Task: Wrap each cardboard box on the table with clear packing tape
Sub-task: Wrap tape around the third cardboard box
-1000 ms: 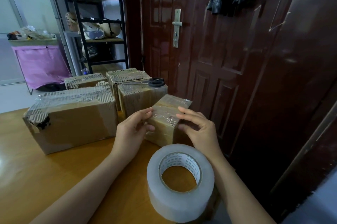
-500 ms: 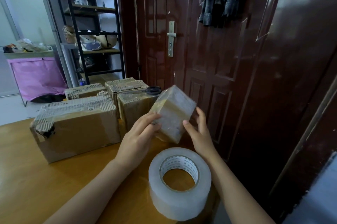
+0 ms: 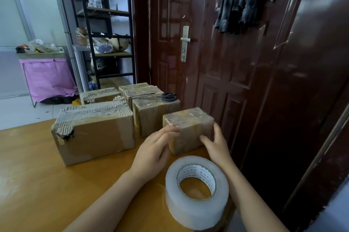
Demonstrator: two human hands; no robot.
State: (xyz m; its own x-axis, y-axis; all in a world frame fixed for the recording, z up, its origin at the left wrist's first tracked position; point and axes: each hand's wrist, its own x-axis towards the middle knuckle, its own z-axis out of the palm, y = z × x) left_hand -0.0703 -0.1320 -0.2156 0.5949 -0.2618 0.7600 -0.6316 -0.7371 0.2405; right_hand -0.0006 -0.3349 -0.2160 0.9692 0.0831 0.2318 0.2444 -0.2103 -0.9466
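Observation:
A small cardboard box (image 3: pixel 188 124), shiny with clear tape, stands on the wooden table (image 3: pixel 34 175) near its right edge. My left hand (image 3: pixel 153 152) touches its near left side with the fingers fairly straight. My right hand (image 3: pixel 217 144) curls round its near right corner. A big roll of clear packing tape (image 3: pixel 196 192) lies flat close in front of me, between my forearms. A large taped box (image 3: pixel 94 133) stands to the left, and a medium taped box (image 3: pixel 154 116) is just behind the small one.
Black-handled scissors (image 3: pixel 166 97) lie on top of the medium box. Two more taped boxes (image 3: pixel 100 95) (image 3: pixel 139 90) stand at the table's far edge. A dark red door (image 3: pixel 236 61) is right beside the table; a black shelf rack (image 3: pixel 105 29) stands behind.
The small box was tilted up in the air between my hands half a second ago; now it stands flat on the table with both hands still on it.

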